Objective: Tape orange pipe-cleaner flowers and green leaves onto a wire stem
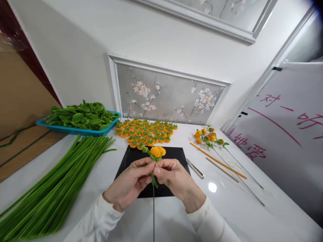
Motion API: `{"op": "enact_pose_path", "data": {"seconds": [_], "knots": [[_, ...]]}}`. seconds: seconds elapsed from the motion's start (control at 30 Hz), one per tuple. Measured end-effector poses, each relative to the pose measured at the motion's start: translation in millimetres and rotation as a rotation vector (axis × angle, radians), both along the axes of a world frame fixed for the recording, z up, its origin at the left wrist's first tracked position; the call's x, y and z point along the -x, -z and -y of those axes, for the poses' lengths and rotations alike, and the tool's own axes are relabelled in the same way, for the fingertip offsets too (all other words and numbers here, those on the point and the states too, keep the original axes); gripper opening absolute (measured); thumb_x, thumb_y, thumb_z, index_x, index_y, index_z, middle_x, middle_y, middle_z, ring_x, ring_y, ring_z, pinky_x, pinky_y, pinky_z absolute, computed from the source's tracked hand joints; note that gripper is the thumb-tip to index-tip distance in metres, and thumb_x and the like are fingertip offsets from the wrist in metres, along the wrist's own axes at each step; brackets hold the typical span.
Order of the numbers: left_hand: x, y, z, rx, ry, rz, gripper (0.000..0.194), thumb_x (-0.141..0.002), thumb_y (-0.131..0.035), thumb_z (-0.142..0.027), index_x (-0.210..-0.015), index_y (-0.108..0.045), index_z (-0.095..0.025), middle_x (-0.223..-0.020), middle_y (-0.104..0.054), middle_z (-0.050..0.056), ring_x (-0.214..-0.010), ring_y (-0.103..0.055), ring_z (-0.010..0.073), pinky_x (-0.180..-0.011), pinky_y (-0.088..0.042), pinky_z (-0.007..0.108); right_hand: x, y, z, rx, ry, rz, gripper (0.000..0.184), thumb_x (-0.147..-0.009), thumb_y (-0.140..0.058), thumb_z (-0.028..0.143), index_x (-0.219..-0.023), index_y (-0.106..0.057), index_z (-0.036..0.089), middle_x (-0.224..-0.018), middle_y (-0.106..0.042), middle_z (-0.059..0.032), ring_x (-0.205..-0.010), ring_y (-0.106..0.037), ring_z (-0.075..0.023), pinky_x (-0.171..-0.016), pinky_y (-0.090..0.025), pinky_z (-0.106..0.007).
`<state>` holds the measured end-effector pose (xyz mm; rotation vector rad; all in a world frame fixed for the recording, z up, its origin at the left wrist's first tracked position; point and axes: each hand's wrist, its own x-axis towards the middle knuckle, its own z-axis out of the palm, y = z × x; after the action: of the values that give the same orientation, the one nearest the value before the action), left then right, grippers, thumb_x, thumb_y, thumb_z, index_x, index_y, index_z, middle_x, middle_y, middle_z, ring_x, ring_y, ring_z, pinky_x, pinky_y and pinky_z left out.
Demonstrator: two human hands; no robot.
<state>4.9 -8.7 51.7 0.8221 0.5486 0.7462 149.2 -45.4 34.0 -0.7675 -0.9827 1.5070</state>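
A fuzzy orange flower with green leaves stands upright over the black mat, its long thin green stem running down toward me. Just below the bloom, my left hand pinches the stem between thumb and fingers. My right hand is closed on the same flower from the other side, its thumb and forefinger meeting the left fingertips. A short green fuzzy piece pokes out under the fingers. What the fingertips press on is partly hidden.
Behind the mat lie several small orange blooms. Left are a blue tray of green leaves and a bundle of green pipe cleaners. To the right are tweezers, an orange pipe cleaner, a brown stick and flower stems.
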Motion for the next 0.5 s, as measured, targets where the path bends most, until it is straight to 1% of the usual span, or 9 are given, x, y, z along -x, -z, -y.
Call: {"op": "enact_pose_path", "data": {"seconds": [0.07, 0.13, 0.23, 0.33, 0.37, 0.43, 0.47, 0.5], "knots": [[1.4, -0.4, 0.1, -0.045, 0.027, -0.001, 0.015, -0.067, -0.078, -0.022, -0.06, -0.068, -0.015, -0.059, -0.057, -0.002, -0.055, -0.052, 0.0066, -0.055, -0.045, 0.016, 1.6, 4.9, -0.6, 0.021, -0.036, -0.041, 0.022, -0.067, -0.076, 0.033, -0.064, -0.064, 0.015, -0.05, -0.047, 0.0057, -0.046, -0.032, -0.0058, -0.047, -0.02, -0.024], [3.0, 0.7, -0.7, -0.078, 0.044, -0.017, 0.014, -0.068, -0.077, -0.024, -0.061, -0.068, -0.016, -0.061, -0.06, -0.001, -0.06, -0.055, 0.0094, -0.061, -0.047, 0.019, 3.1, 6.6, -0.2, 0.023, -0.034, -0.029, 0.024, -0.067, -0.076, 0.034, -0.063, -0.062, 0.015, -0.049, -0.045, 0.0063, -0.045, -0.03, -0.0055, -0.047, -0.019, -0.024], [3.5, 3.3, -1.4, -0.137, 0.025, -0.064, 0.017, -0.072, -0.073, -0.027, -0.061, -0.067, -0.017, -0.061, -0.057, -0.002, -0.061, -0.052, 0.0096, -0.06, -0.046, 0.019, 3.7, 2.5, 1.6, -0.021, -0.007, 0.036, 0.027, -0.07, -0.074, 0.036, -0.061, -0.06, 0.015, -0.049, -0.039, 0.0072, -0.046, -0.026, -0.0056, -0.046, -0.017, -0.024], [-0.8, 2.5, 2.8, -0.236, -0.076, -0.129, 0.024, -0.077, -0.068, -0.031, -0.059, -0.063, -0.016, -0.061, -0.053, -0.003, -0.061, -0.048, 0.0095, -0.057, -0.043, 0.019, 3.1, -4.3, 2.6, -0.082, 0.073, 0.103, 0.029, -0.071, -0.072, 0.037, -0.059, -0.058, 0.015, -0.05, -0.038, 0.0071, -0.048, -0.025, -0.0061, -0.047, -0.018, -0.024], [-3.0, 1.3, 5.3, -0.269, -0.12, -0.155, 0.024, -0.078, -0.066, -0.033, -0.061, -0.062, -0.017, -0.065, -0.055, -0.002, -0.064, -0.05, 0.0105, -0.058, -0.043, 0.02, 3.1, -6.0, 2.7, -0.092, 0.123, 0.125, 0.028, -0.071, -0.072, 0.036, -0.06, -0.058, 0.015, -0.051, -0.039, 0.0067, -0.049, -0.026, -0.0063, -0.047, -0.019, -0.023], [-7.5, -0.7, 10.6, -0.315, -0.183, -0.203, 0.015, -0.079, -0.065, -0.033, -0.076, -0.064, -0.019, -0.078, -0.061, 0.0, -0.076, -0.054, 0.014, -0.067, -0.046, 0.024, 3.4, -8.0, 2.5, -0.108, 0.242, 0.168, 0.025, -0.071, -0.071, 0.035, -0.061, -0.059, 0.015, -0.052, -0.043, 0.0057, -0.049, -0.03, -0.0068, -0.047, -0.023, -0.023], [-9.2, -1.1, 12.8, -0.316, -0.211, -0.217, 0.016, -0.075, -0.07, -0.031, -0.086, -0.064, -0.021, -0.081, -0.062, -0.001, -0.076, -0.056, 0.0146, -0.068, -0.047, 0.026, 3.7, -8.6, 2.4, -0.114, 0.293, 0.185, 0.024, -0.071, -0.071, 0.034, -0.061, -0.06, 0.015, -0.053, -0.046, 0.0051, -0.05, -0.033, -0.0073, -0.048, -0.026, -0.023], [-10.3, -0.8, 14.3, -0.297, -0.2, -0.229, 0.027, -0.073, -0.073, -0.028, -0.096, -0.062, -0.022, -0.081, -0.064, -0.001, -0.074, -0.057, 0.0152, -0.068, -0.048, 0.028, 4.1, -8.9, 2.4, -0.121, 0.329, 0.196, 0.023, -0.072, -0.07, 0.033, -0.062, -0.06, 0.015, -0.054, -0.048, 0.0044, -0.05, -0.036, -0.0078, -0.049, -0.029, -0.023]]}}
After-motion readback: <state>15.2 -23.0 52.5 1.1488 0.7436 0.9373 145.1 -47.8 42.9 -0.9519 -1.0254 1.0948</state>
